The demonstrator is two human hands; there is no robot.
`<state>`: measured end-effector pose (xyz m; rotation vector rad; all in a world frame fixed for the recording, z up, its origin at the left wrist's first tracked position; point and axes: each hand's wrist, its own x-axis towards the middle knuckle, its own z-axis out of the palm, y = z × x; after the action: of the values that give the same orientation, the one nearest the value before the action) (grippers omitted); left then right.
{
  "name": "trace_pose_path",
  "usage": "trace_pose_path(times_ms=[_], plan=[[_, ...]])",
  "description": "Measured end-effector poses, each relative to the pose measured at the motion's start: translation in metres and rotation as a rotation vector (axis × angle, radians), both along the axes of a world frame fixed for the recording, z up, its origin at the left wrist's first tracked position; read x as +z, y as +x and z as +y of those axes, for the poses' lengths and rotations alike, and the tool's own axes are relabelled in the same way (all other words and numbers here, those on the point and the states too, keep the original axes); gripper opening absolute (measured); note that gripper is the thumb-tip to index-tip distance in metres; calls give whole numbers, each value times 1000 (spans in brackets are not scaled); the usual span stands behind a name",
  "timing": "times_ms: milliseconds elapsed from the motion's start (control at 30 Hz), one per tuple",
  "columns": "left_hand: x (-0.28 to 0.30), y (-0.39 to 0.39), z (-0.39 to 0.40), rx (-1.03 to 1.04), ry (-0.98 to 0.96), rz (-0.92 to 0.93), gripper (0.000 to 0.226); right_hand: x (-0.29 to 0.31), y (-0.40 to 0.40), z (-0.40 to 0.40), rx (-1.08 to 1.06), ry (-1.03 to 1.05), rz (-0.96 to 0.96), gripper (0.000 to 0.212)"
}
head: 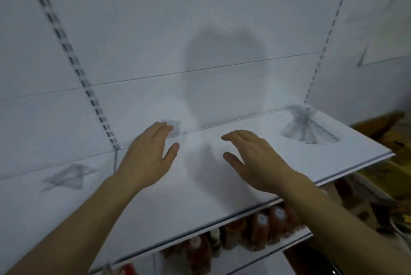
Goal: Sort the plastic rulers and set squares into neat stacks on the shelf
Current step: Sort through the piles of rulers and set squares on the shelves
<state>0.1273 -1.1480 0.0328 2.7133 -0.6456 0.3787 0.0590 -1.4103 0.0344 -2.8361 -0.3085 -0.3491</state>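
Hovering over the white shelf (222, 197), left hand (144, 159) and right hand (255, 161) are spread, holding nothing; a clear fanned pile (309, 129) lies near its right back corner.

Both hands, left (148, 154) and right (255, 161), hover flat-fingered above the white shelf (222, 190).

Left hand (148, 152) and right hand (255, 159): both bare, no gloves, rings, watch or bands visible. Forearms bare right to the frame edge; no sleeve in view. Nails short. Image blurred, so finer detail unreadable.
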Motion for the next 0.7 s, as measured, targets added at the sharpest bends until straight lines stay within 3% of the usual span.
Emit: trace_pose_path(times_ms=[267,433,567,700], plan=[[5,-89,287,401,17,-13,78,29,20,252,397,-38,-38,47],[16,-167,458,635,48,7,71,24,3,433,625,-45,-19,53],[16,-238,562,793,48,5,81,25,-18,562,794,-55,-11,56],[24,-302,635,952,58,2,63,31,-38,676,976,-86,-9,57]])
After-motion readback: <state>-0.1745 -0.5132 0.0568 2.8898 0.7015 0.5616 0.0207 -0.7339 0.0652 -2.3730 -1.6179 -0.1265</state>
